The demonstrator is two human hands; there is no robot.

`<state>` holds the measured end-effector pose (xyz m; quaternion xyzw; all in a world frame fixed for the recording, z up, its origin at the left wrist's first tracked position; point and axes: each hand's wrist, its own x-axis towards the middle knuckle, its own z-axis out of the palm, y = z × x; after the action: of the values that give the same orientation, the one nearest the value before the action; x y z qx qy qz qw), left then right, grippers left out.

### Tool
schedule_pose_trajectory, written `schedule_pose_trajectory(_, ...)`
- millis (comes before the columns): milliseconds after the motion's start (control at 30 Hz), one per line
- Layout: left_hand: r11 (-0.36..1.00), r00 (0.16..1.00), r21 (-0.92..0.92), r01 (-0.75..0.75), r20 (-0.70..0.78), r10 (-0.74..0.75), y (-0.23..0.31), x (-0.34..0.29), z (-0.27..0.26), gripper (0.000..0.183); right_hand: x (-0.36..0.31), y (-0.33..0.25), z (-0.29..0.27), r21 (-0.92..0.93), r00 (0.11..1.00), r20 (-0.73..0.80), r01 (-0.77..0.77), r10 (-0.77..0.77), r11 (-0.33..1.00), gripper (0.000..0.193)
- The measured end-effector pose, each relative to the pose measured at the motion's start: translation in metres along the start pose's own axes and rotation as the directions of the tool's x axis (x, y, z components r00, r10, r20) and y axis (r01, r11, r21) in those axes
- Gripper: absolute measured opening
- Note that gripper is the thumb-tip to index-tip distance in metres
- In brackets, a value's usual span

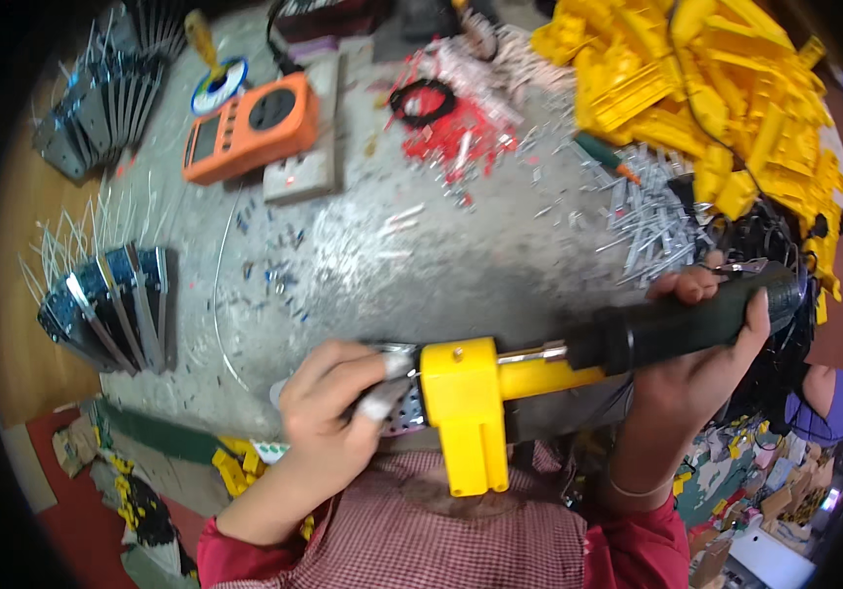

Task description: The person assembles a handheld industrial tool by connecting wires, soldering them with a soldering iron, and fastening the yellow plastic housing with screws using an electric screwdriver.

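My left hand, with white covers on its thumb and fingertip, is closed on a yellow plastic housing at its left end, where a dark, metal-edged part sits. A yellow arm of the housing stretches to the right. My right hand is wrapped round a dark power screwdriver, held nearly level. Its bit points left and meets the housing's right side near the top. A screw at the tip is too small to make out. Both hands are above the near edge of the grey worktable.
At the back left stand an orange multimeter and a solder spool. Wired dark boards are stacked at the left edge. Long screws, a green-handled screwdriver and piled yellow housings lie right. Red bits lie centre-back.
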<state>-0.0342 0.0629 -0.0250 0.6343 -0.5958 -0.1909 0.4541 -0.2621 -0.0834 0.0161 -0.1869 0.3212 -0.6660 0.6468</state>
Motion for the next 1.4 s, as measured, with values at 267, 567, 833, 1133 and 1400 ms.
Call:
schedule_pose_trajectory(267, 0.907, 0.960, 0.402, -0.123, 0.279, 0.006, 0.014, -0.020, -0.026, 0.080, 0.034, -0.117, -0.095, -0.856, 0.871, 0.083, 0.311, -0.485, 0.413, 0.067)
schedule_pose_trajectory(567, 0.761, 0.921, 0.520, -0.388, 0.253, 0.296, 0.008, -0.030, -0.051, 0.069, 0.036, -0.135, -0.060, -0.766, 0.919, 0.310, 0.091, -0.242, -0.636, 0.035)
schedule_pose_trajectory(833, 0.662, 0.852, 0.564, -0.495, 0.164, 0.497, 0.002, -0.037, -0.058, 0.068, 0.100, -0.044, -0.006, -0.543, 0.861, 0.507, 0.361, 0.047, -0.758, 0.030)
schedule_pose_trajectory(1133, 0.845, 0.962, 0.466, -0.263, 0.066, 0.263, 0.003, -0.040, -0.059, 0.047, 0.111, -0.074, -0.014, -0.820, 0.714, 0.572, 0.513, -0.405, -0.254, 0.020)
schedule_pose_trajectory(1400, 0.912, 0.997, 0.406, -0.057, 0.073, 0.030, 0.012, -0.043, -0.075, 0.047, 0.141, -0.077, 0.026, -0.810, 0.849, 0.523, 0.468, -0.074, -0.354, 0.024)
